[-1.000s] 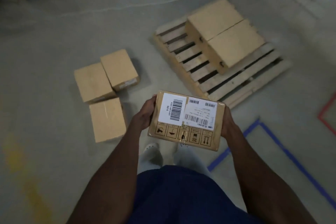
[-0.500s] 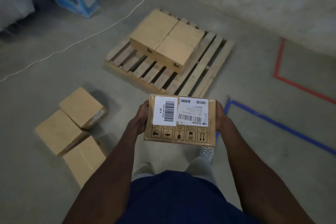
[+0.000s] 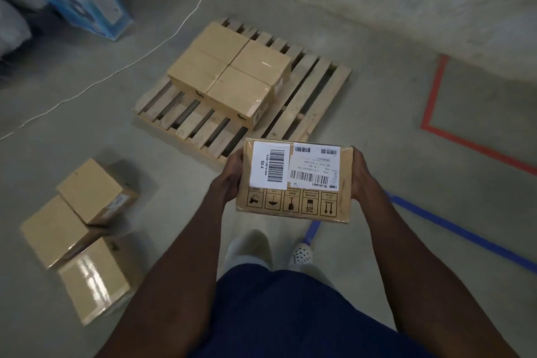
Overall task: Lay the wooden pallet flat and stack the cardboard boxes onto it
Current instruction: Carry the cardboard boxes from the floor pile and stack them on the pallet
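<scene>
Four cardboard boxes [image 3: 229, 73] sit together on the pallet [image 3: 316, 90]; three boxes [image 3: 78, 229] lie on the floor [image 3: 377, 131] to its left.

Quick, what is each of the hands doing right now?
Left hand: grips the left end of the labelled brown cardboard box.
Right hand: grips the right end of the same box.

A person in a dark navy-blue top [image 3: 290, 314] and pale, light-grey trousers [image 3: 250, 250], seen from above. Both forearms are bare, with no sleeves reaching them. On the right foot is a white perforated clog-style shoe [image 3: 302, 254] dotted with small dark holes.
</scene>
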Available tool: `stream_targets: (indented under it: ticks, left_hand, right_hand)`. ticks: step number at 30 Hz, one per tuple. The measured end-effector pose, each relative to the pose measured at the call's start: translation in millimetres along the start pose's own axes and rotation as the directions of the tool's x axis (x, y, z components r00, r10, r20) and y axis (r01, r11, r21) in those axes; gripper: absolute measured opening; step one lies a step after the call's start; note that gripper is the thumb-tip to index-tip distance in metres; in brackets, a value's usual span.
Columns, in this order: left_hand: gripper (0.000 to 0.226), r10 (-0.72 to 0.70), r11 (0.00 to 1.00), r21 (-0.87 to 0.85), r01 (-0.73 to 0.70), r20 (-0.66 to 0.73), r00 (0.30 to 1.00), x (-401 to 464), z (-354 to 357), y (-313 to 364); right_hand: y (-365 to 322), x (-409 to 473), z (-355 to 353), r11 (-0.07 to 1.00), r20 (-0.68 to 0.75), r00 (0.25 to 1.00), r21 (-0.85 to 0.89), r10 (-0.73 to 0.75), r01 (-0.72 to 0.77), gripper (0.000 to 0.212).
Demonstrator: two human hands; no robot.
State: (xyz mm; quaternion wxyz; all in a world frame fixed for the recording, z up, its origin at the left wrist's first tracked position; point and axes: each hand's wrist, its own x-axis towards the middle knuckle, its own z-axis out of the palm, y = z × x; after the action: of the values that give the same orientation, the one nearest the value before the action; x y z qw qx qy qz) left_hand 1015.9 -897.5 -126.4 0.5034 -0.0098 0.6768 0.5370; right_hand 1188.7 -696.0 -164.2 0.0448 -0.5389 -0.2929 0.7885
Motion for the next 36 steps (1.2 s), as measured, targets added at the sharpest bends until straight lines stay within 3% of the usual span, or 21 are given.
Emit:
stream_targets:
  ticks: [3,7,12,17,19,22,27,30,36]
  left_hand:
    - [0.048,0.014,1.000,-0.018,-0.013,0.030,0.999,28,38,23]
    - [0.057,0.009,0.997,-0.072,-0.004,0.080,0.997,79,73,56]
    - [0.057,-0.039,0.998,-0.055,0.040,0.022,0.999,164,92,99]
    - [0.035,-0.108,0.990,-0.096,0.105,-0.035,0.994,228,118,154]
    - [0.029,-0.109,0.990,-0.097,0.103,-0.051,0.993,245,130,181]
    - [0.023,-0.096,0.991,-0.105,0.084,-0.119,0.988,268,140,216]
    - [0.016,-0.086,0.986,-0.155,0.053,-0.210,0.974,306,154,262]
    - [0.023,-0.097,0.977,-0.208,0.039,-0.273,0.957,337,169,278]
    - [0.013,-0.164,0.919,-0.394,-0.027,-0.444,0.881,389,220,308]
  right_hand:
    - [-49,31,-30,0.995,-0.004,0.998,-0.078,-0.064,0.064,0.024]
    - [-113,68,-44,0.973,0.039,0.997,-0.222,-0.060,0.067,0.027]
    - [-206,130,-47,0.900,0.035,0.995,-0.425,-0.089,0.095,0.027]
    - [-310,191,-28,0.823,0.082,0.992,-0.554,-0.095,0.125,0.025]
    - [-349,213,-14,0.797,0.105,0.991,-0.589,-0.088,0.133,0.033]
    - [-400,241,13,0.758,0.148,0.987,-0.636,-0.064,0.145,0.039]
    - [-470,292,52,0.639,0.251,0.968,-0.748,0.019,0.181,0.026]
    - [-508,332,70,0.562,0.289,0.955,-0.802,0.069,0.203,0.021]
    - [-577,403,104,0.407,0.341,0.909,-0.886,0.240,0.224,0.028]
